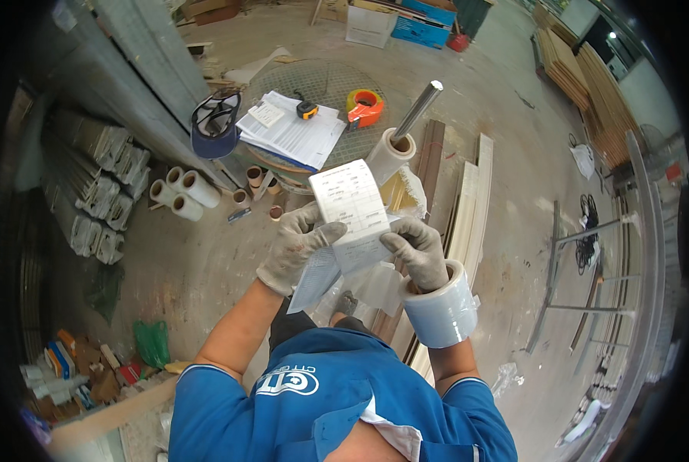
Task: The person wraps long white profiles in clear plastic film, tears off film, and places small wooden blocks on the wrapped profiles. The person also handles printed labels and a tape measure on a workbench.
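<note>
A roll of white printed labels (349, 199) is held up in front of my chest. My left hand (292, 250), in a grey work glove, grips it from the left with the thumb across its face. From below the roll a loose strip (314, 280) hangs down past that hand. On the other side my gloved right hand (419, 250) pinches the label strip's lower right edge between thumb and fingers. Around my right wrist sits a thick roll of clear stretch film (441, 314), like a cuff. Part of the left fingers is hidden behind the labels.
A round mesh-topped table (325, 77) ahead bears papers (302, 137), a tape measure (306, 110), an orange tape dispenser (365, 108) and a cap (216, 123). Beyond my hands, a metal tube stands in a film roll (391, 154). Long profiles (468, 204) lie at right; more film rolls (187, 192) stand left.
</note>
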{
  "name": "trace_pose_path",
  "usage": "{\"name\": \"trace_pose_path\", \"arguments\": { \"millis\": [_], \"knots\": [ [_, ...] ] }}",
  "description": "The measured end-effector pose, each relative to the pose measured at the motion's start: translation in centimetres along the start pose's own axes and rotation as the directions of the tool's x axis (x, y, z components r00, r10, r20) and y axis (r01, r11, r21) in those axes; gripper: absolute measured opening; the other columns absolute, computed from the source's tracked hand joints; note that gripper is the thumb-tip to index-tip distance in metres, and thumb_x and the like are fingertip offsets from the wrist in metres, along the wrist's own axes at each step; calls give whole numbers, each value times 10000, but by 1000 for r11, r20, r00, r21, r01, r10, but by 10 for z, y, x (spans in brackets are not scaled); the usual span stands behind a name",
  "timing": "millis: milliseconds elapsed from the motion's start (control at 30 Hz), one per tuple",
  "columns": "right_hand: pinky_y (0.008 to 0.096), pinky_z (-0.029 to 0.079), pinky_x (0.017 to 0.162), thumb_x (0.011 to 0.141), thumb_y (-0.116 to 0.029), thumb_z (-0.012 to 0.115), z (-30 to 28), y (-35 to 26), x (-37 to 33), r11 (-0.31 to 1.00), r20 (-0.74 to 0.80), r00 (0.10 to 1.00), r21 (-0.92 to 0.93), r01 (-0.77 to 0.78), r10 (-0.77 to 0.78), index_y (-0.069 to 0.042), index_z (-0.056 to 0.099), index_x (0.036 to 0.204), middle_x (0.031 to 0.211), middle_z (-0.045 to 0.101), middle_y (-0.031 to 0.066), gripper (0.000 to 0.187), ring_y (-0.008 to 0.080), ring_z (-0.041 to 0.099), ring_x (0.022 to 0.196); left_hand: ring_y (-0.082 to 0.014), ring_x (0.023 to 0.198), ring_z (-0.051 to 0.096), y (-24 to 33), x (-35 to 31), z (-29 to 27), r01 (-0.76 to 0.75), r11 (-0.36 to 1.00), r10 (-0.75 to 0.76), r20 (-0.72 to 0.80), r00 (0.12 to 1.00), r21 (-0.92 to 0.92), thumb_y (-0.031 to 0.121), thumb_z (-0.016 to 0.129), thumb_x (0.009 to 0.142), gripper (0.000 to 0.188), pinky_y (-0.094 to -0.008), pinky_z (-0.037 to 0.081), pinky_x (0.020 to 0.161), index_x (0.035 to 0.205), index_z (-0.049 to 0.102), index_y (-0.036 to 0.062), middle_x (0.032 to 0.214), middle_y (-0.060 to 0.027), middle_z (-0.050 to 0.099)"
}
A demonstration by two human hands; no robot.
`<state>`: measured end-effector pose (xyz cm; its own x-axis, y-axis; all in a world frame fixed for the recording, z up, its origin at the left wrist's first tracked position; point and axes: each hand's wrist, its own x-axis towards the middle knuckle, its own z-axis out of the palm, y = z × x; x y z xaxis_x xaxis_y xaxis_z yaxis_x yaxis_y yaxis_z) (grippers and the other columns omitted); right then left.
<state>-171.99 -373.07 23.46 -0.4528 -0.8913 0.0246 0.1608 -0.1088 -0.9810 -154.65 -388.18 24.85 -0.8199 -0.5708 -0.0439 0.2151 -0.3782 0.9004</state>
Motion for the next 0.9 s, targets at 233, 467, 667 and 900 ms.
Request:
{"name": "trace_pose_path", "arguments": {
  "millis": [233,467,667,900],
  "knots": [
    [234,449,701,898,-152,746,18,21,56,995,-69,996,-72,-66,62,-10,694,924,825,647,-21,154,64,551,769,-115,896,679,21,68,-48,55,998,-57,48,997,36,136,762,886,284,-269,543,803,1118,694,-14,1048,-92,733],
    [239,469,694,831,-242,806,97,57,173,956,-260,965,-269,-115,43,1,684,955,797,652,8,299,78,577,746,-124,915,680,57,165,-175,183,982,-186,122,975,40,102,765,870,299,-271,543,813,1136,691,-15,1066,-84,731],
    [425,461,991,691,-512,859,153,76,306,498,-262,803,-866,50,-535,-7,615,1255,1171,637,214,795,341,532,1233,-118,966,669,71,267,-285,286,956,-294,278,914,70,53,731,885,342,-272,538,857,1204,650,-41,1109,-81,720],
    [365,519,864,785,-382,826,133,166,421,905,-222,916,-196,-378,335,48,622,1226,1088,693,148,649,236,647,1058,-134,1041,652,22,366,-372,379,903,-429,358,829,203,75,756,866,451,-276,520,903,1278,608,-33,1123,-83,711]
  ]
}}
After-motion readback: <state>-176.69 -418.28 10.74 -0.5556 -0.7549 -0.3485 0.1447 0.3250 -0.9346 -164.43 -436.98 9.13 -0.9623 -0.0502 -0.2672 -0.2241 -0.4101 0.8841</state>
